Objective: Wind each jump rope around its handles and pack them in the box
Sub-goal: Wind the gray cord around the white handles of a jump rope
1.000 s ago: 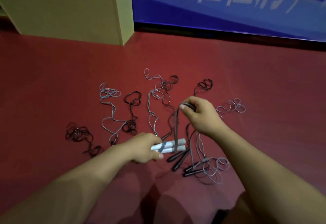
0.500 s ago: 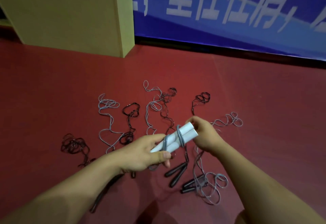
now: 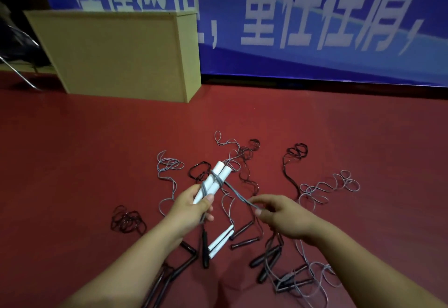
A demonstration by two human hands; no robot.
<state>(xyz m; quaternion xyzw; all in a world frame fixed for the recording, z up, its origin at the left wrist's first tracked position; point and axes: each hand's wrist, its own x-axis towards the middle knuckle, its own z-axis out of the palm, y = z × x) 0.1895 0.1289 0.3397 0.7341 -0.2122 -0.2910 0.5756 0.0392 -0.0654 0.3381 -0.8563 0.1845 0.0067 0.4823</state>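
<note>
White handles gripped in left hand; right hand pinches grey rope.

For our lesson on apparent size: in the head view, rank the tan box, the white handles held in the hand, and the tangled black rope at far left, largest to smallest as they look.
1. Tan box, by far the largest.
2. and 3. Held white handles and black rope tangle: too alike to rank, and the handles are nearer the camera.

Our left hand curls in a closed grip, forearm stretched forward — our right hand pinches, fingers bent.
</note>
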